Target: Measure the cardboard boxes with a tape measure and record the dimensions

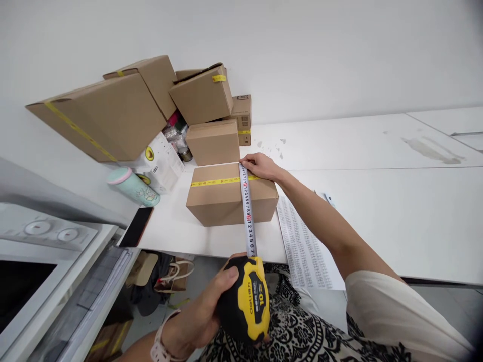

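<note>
My left hand (206, 304) is wrapped round the yellow and black case of a tape measure (252, 300), low in front of the table edge. Out of the case runs the white blade (248, 216), stretched away from me across the top of a taped cardboard box (222, 198). At the box's far edge, my right hand (260, 166) pinches the end of the blade with thumb and fingers. Yellow printed tape runs along the box's top, and the blade crosses it.
Several cardboard boxes (124, 110) are stacked at the back left. A mint tumbler (134, 186) leans beside a white avocado-print box (162, 163). A phone (137, 227) lies at the table's left edge. Printed sheets (305, 251) lie under my right forearm. A white appliance (33, 271) stands at left.
</note>
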Demonstrator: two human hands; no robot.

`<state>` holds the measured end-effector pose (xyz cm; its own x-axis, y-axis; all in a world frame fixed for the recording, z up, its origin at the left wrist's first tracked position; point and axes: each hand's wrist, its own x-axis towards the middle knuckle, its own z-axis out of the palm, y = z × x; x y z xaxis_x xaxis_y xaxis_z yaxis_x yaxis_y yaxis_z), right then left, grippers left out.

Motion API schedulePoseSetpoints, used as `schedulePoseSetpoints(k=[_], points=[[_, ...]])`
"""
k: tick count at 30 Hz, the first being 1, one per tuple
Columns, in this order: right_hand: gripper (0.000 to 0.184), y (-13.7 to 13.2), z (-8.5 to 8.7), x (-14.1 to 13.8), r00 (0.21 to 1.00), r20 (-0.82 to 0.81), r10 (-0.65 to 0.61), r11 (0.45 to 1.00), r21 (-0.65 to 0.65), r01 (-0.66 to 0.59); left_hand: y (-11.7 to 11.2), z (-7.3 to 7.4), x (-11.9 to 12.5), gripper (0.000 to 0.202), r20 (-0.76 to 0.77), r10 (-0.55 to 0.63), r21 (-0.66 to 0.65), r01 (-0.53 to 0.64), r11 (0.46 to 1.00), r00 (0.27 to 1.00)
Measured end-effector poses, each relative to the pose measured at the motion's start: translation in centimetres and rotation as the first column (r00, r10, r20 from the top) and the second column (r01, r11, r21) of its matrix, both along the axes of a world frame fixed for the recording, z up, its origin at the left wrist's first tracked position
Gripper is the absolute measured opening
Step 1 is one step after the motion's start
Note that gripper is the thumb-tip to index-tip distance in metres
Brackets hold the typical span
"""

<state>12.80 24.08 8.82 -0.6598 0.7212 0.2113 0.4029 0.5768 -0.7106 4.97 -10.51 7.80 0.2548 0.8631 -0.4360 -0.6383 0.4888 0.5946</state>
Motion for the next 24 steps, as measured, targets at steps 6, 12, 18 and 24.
schedulePoseSetpoints(k=[6, 12, 18, 24], points=[[0.028, -0.2, 0.1, -0.1, 0.999, 0.035, 0.014, 1.0, -0.021, -0.014, 0.2, 0.4, 0.4, 0.069, -0.032, -0.003, -0.004, 0.003, 1.0, 0.999], [0.028, -0.2, -0.3, 0.4, 0.986, -0.166, -0.012, 0.999, -0.036, 0.006, 0.6, 1.6, 0.0, 0.051, -0.086, 0.016, 0.075, -0.01, 0.997, 0.996], [0.029, -6.8, 2.6, 4.1, 0.902, -0.43, -0.04, 0.99, 0.103, 0.093, 1.9, 1.9, -1.0, 0.071, -0.253, 0.008, 0.171, 0.037, 0.985, 0.967], [0.029, -16.0, 2.3, 9.5, 0.888, -0.428, 0.165, 0.985, 0.119, -0.126, 5.2, 3.9, -1.5, 0.081, -0.566, 0.21, 0.392, 0.036, 0.919, 0.797]])
